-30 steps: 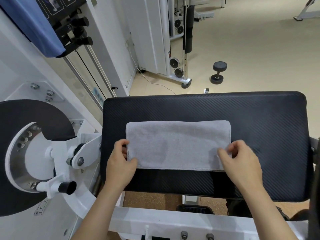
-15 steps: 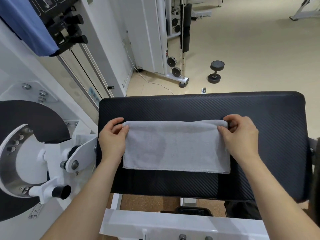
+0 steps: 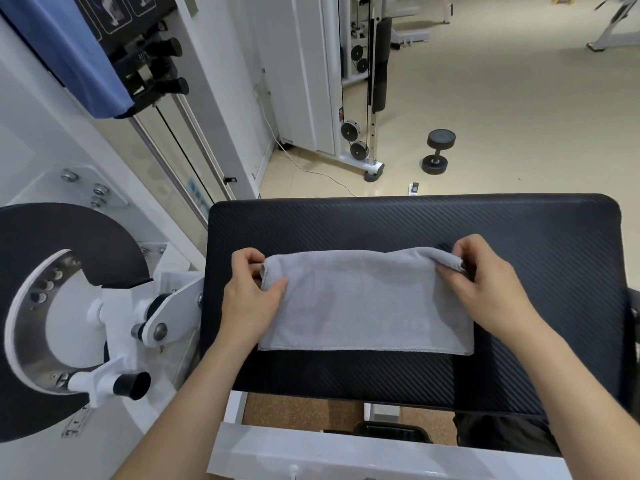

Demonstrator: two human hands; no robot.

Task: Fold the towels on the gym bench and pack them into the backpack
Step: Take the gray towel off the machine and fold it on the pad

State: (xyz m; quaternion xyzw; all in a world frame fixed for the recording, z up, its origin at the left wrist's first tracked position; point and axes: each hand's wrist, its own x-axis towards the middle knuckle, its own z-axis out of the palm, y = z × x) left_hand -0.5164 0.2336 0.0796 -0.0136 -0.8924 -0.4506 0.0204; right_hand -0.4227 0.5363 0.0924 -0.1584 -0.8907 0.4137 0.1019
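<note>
A grey towel (image 3: pixel 363 303), folded into a wide strip, lies on the black padded gym bench (image 3: pixel 519 237). My left hand (image 3: pixel 249 296) pinches the towel's far left corner, thumb on top. At the far right corner my right hand (image 3: pixel 488 289) grips the cloth and lifts it a little off the pad, so the far edge bunches there. The near hemmed edge lies flat on the pad. No backpack can be made out for certain; a dark object (image 3: pixel 498 431) shows under the bench at lower right.
A white weight machine with a black disc (image 3: pixel 59 306) and a black-tipped lever (image 3: pixel 131 386) stands close on the left. A blue cloth (image 3: pixel 65 46) hangs top left. On the floor beyond the bench lie a dumbbell (image 3: pixel 438 150), a cable and a pulley tower (image 3: pixel 363 84).
Both hands went from the towel's near corners to its far corners and took hold of them. The far right corner has come up off the pad.
</note>
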